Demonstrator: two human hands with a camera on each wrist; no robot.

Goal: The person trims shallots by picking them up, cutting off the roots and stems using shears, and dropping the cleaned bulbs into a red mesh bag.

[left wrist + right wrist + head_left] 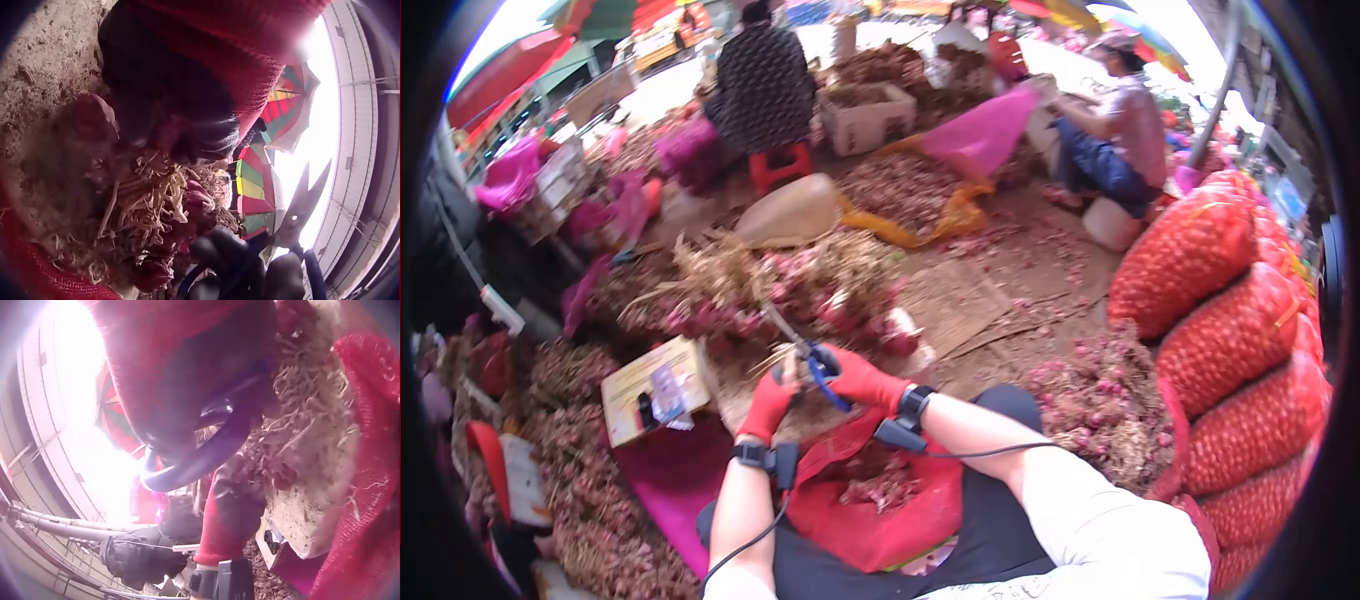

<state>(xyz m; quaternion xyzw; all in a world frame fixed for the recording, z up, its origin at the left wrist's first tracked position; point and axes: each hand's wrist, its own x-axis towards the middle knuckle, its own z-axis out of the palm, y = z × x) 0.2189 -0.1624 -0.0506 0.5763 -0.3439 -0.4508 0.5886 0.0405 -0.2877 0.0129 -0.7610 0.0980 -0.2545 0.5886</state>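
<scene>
My right hand (868,382), in a red glove with dark-coated fingers, grips blue-handled scissors (836,392). Their blades (306,203) stand parted in the left wrist view, pointing away from me in the head view. Close beside it, my left hand (768,404), gloved alike, has its fingers curled at some dried stalks (153,197), pinching a shallot by its dry top; the bulb is largely hidden by the fingers. Pink shallots with straw-coloured stalks (800,280) are heaped just beyond both hands. An open red mesh bag (830,520) with shallots inside lies between my legs.
Full red mesh sacks (1220,330) are stacked along the right. Loose shallots (1100,400) lie beside them. A cardboard box (625,400) with small items on top stands at left. Two people sit farther back, one on a red stool (780,168), among more heaps and umbrellas.
</scene>
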